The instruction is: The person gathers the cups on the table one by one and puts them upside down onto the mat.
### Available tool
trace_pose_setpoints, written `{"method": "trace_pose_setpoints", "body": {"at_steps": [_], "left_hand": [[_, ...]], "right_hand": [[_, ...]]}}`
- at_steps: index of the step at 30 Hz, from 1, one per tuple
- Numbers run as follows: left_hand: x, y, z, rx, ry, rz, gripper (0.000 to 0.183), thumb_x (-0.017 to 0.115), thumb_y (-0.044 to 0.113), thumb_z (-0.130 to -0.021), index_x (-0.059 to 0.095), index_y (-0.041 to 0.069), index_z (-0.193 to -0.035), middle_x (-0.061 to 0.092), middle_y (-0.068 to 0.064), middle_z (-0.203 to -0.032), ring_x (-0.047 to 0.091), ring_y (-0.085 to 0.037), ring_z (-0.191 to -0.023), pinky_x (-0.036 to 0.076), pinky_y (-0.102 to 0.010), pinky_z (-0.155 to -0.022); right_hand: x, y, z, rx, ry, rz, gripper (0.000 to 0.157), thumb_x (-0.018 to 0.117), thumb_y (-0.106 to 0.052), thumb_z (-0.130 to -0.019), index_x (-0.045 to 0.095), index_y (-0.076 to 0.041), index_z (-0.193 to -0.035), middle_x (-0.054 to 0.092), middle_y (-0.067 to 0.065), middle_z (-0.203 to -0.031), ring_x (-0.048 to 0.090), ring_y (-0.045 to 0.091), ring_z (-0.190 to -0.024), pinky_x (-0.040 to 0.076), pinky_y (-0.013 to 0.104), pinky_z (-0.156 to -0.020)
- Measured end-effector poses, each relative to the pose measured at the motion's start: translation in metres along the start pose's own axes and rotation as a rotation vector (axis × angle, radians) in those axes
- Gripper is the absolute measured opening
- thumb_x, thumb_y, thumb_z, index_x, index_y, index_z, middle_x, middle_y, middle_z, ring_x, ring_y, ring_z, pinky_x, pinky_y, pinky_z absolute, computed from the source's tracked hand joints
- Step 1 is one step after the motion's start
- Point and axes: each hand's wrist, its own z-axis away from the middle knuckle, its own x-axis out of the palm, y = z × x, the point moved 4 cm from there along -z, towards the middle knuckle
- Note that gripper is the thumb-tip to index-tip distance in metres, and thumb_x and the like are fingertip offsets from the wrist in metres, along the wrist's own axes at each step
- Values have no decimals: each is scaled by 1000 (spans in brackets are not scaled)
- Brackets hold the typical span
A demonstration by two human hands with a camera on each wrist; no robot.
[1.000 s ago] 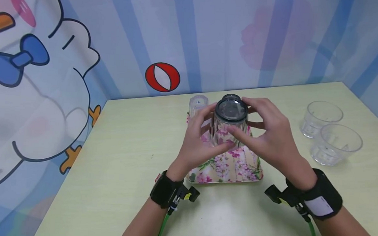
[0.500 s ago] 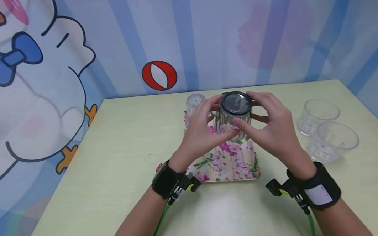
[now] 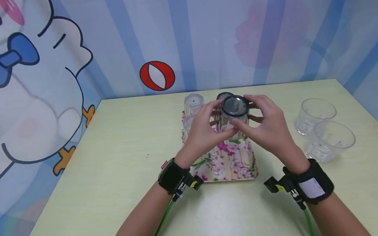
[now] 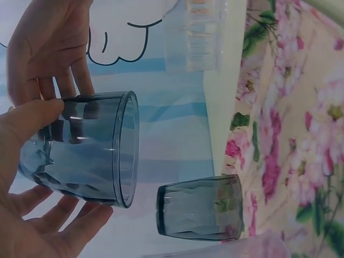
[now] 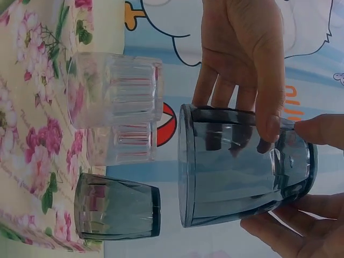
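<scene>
Both hands hold a dark tinted glass (image 3: 235, 108) upside down above the flowered tray (image 3: 228, 168), its rim towards the tray. My left hand (image 3: 204, 131) grips its left side with fingers behind and thumb in front. My right hand (image 3: 268, 127) grips the opposite side in the same way, its thumb near the left one. In the right wrist view the glass's open rim hangs apart from the tray. A second tinted glass (image 5: 118, 209) stands inverted on the tray, mostly hidden behind the held one in the head view.
Two clear glasses, one of them a back one (image 3: 193, 103), stand inverted at the tray's left, partly behind my left hand. Two more clear glasses (image 3: 315, 117) stand upright on the table (image 3: 133, 147) to the right. A patterned cloth wall (image 3: 212, 40) borders the table's back.
The held glass has shifted slightly right over the tray, rising and then dipping a little. The second tinted glass shows again behind it. The head view has also shifted slightly.
</scene>
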Motion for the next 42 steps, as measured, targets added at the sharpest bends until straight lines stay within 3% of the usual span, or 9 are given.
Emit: {"method": "trace_pose_setpoints", "body": {"at_steps": [13,20,30,36,42], "left_hand": [[15,-23,-1,-101,-21,-42,77,78,31,-79,38,17,-144,52,-5,-137,55,-20,-123,56,-28,-87],[24,-34,-1,-138,-48,-38,77,78,29,-79,38,15,-144,52,-6,-137,54,-20,-123,55,-30,-89],[32,-43,-5,-117,-68,-132,74,76,26,-81,39,12,-143,52,-7,-139,51,-23,-129,47,-40,-107],[36,-46,-8,-110,-91,-148,70,75,25,-83,40,11,-142,54,-8,-139,51,-23,-129,46,-39,-108],[38,-45,-12,-116,-126,-176,68,74,24,-84,41,10,-141,56,-8,-134,56,-22,-122,51,-35,-101]], "right_hand": [[17,19,-1,116,-129,16,60,72,-18,-85,47,2,-136,53,21,-129,57,38,-115,56,47,-89],[26,32,1,168,-185,52,62,70,-19,-86,44,3,-138,50,23,-133,56,41,-118,55,48,-92],[36,44,-1,189,-214,67,62,71,-16,-85,43,4,-137,49,24,-133,55,41,-119,55,47,-94],[40,51,0,214,-233,78,62,70,-16,-86,43,4,-137,48,25,-133,54,41,-120,55,46,-94],[43,56,1,224,-238,73,63,69,-18,-87,42,5,-139,47,26,-135,53,42,-120,55,46,-94]]}}
